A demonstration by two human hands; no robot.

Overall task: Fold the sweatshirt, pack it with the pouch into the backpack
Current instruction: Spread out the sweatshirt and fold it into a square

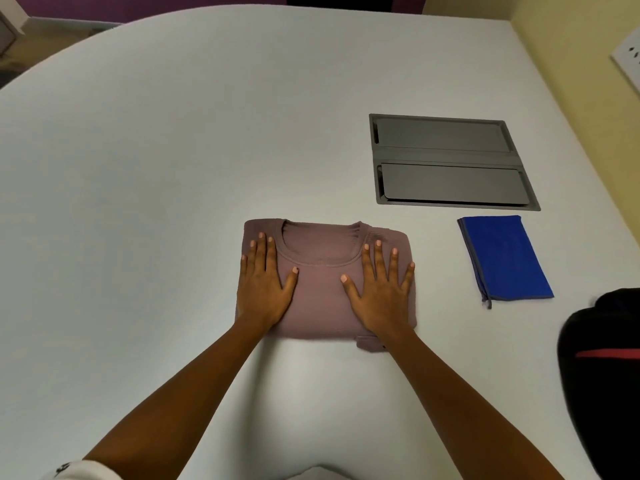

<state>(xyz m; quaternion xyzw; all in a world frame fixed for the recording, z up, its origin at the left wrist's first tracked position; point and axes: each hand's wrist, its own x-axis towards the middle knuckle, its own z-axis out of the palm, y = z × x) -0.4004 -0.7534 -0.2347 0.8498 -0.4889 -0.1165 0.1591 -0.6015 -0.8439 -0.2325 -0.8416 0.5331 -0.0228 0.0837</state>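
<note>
Fold step looked all but done. The sweatshirt, mauve, lay on the white table as a compact rectangle, collar facing up at the far edge, just in front of the person. 1 small scrap of fabric, maybe a cuff or hem, stuck out under the near right corner.

Both hands were flat on it, palms down:
- Left hand: fingers straight and slightly spread, pressing the left side beside the collar, gripping nothing.
- Right hand: fingers straight and fanned wide, pressing the right side, gripping nothing.

I read this as smoothing/pressing the bundle flat, i.e. the last touch of folding, w/ packing not yet begun.

The blue pouch lay flat to the right of the sweatshirt, apart from it, zip edge on its left side. The black backpack w/ a red stripe sat at the right edge of the table, mostly cut off by the frame; couldn't tell if it was unzipped. A grey cable hatch was set into the tabletop beyond the pouch.

Next move, in my judgement: tuck the stray scrap, slide both hands under the bundle so it lifts w/o unfolding, carry it right to the backpack. The bag's opening needs checking 1st, then the pouch goes in.
</note>
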